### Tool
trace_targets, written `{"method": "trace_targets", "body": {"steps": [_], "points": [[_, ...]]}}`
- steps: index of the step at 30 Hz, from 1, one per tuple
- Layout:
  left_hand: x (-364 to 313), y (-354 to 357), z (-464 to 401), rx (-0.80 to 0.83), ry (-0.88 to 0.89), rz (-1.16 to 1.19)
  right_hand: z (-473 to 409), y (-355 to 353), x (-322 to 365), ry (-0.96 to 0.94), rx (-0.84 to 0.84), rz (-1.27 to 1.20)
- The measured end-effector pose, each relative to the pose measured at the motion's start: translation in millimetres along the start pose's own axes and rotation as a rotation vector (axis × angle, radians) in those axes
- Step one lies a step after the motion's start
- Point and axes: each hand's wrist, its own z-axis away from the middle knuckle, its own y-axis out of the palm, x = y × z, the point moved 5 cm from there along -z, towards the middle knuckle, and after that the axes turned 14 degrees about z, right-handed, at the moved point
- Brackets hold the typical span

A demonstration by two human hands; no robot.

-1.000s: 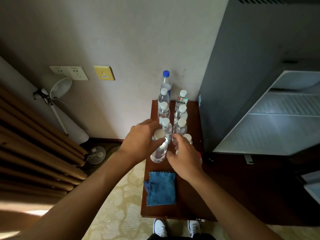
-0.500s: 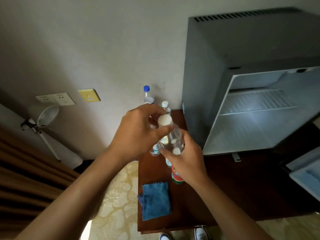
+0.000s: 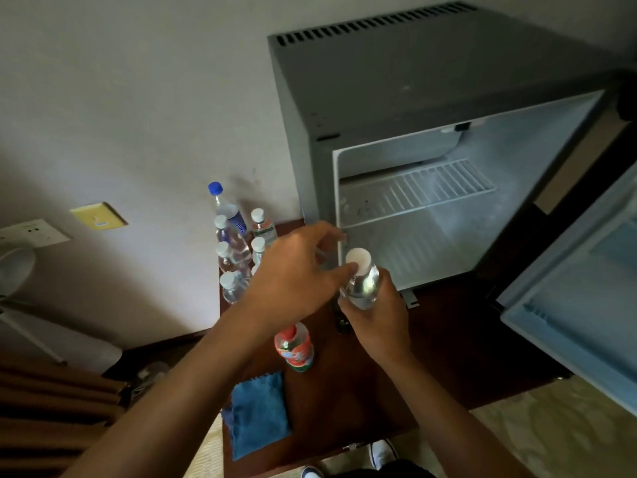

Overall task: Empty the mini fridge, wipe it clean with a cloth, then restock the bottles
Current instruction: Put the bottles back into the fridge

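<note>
My right hand grips a clear water bottle with a white cap, upright in front of the open grey mini fridge. My left hand hovers just left of it, thumb touching the bottle's neck, fingers loosely spread. The fridge interior is bare, with a wire shelf across it. Its door stands open at the right. Several clear bottles stand in rows on the dark wooden table, with a blue-capped one at the back. A red-labelled bottle stands nearer me, a folded blue cloth in front.
Wall sockets and a yellow switch plate are on the wall at left. A white lamp leans below them. Brown slats fill the lower left corner. My shoes show at the table's near edge.
My view has swung right toward the fridge. The clear bottle lifted from the row by my left hand now sits in my right hand's grip; the red-labelled bottle stands uncovered on the table.
</note>
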Motion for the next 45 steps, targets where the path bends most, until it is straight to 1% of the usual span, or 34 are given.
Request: {"method": "trace_targets", "body": {"steps": [4,6,9,12,15,18,21,26,29,34,38,42,45], "points": [[24.7,9.2,-13.3,-0.115,-0.148,-0.015,-18.0,-7.4,-32.9,0.042,0.02,0.024],[35.9,17.2,-18.3,-0.147,-0.222,-0.013,-30.6,-11.9,-43.9,0.051,0.028,0.045],[42.9,29.4,-25.1,-0.169,-0.284,-0.006,-51.8,-12.1,-57.5,0.07,0.051,0.107],[43.0,39.8,-30.3,-0.226,-0.283,0.075,-72.1,-7.1,-71.4,0.07,0.083,0.153],[39.0,45.5,-29.7,-0.357,-0.239,0.151,-87.4,0.9,-84.0,0.007,0.116,0.213],[38.0,52.4,-28.8,-0.411,-0.233,0.229,-99.9,7.3,-93.9,0.007,0.166,0.196],[39.2,59.4,-28.8,-0.43,-0.259,0.194,-111.9,10.0,-100.6,0.032,0.191,0.158],[37.4,65.8,-29.9,-0.538,-0.306,0.072,-133.1,19.2,-105.5,0.01,0.261,0.178],[37.5,69.0,-30.4,-0.573,-0.324,0.054,-141.7,24.8,-106.4,0.013,0.292,0.179],[36.5,67.2,-33.6,-0.615,-0.367,-0.031,-163.2,28.5,-97.0,-0.036,0.341,0.215],[40.1,61.3,-36.3,-0.61,-0.386,-0.111,-187.1,33.9,-94.6,-0.015,0.376,0.238],[43.4,60.9,-35.9,-0.597,-0.403,-0.13,-210.6,44.7,-93.3,-0.014,0.413,0.344],[45.1,59.5,-36.3,-0.57,-0.424,-0.134,-224.1,51.5,-87.3,-0.015,0.429,0.294]]}}
